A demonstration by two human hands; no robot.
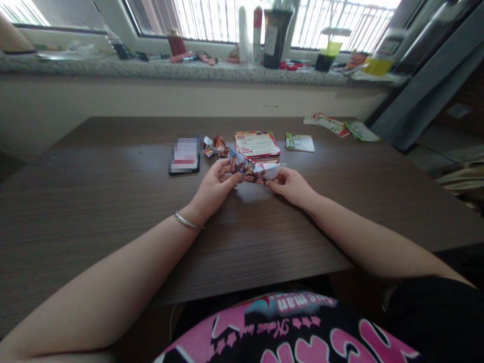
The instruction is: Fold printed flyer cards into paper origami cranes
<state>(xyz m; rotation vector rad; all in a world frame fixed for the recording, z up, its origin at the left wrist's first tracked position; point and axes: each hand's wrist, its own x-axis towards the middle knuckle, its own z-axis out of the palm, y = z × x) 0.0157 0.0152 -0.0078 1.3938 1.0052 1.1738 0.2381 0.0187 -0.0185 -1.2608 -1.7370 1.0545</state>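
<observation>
Between my two hands is a creased, glossy sheet of colourfully printed paper (254, 171), held just above the brown table (242, 227). My left hand (217, 182) pinches its left end between thumb and fingers. At the other end, my right hand (290, 186) grips the paper the same way. Right behind the sheet lies a stack of printed cards (257, 143) with red edges. A crumpled piece of similar printed paper (218, 146) rests beyond my left hand. Farther left is a dark-edged phone (184, 155) with its screen blurred out.
A small pile of green-and-white cards (300, 142) sits right of the stack. Several loose red and green slips (340, 126) lie at the table's back right. Bottles, a dark pitcher (276, 38) and small items crowd the granite windowsill (151, 70).
</observation>
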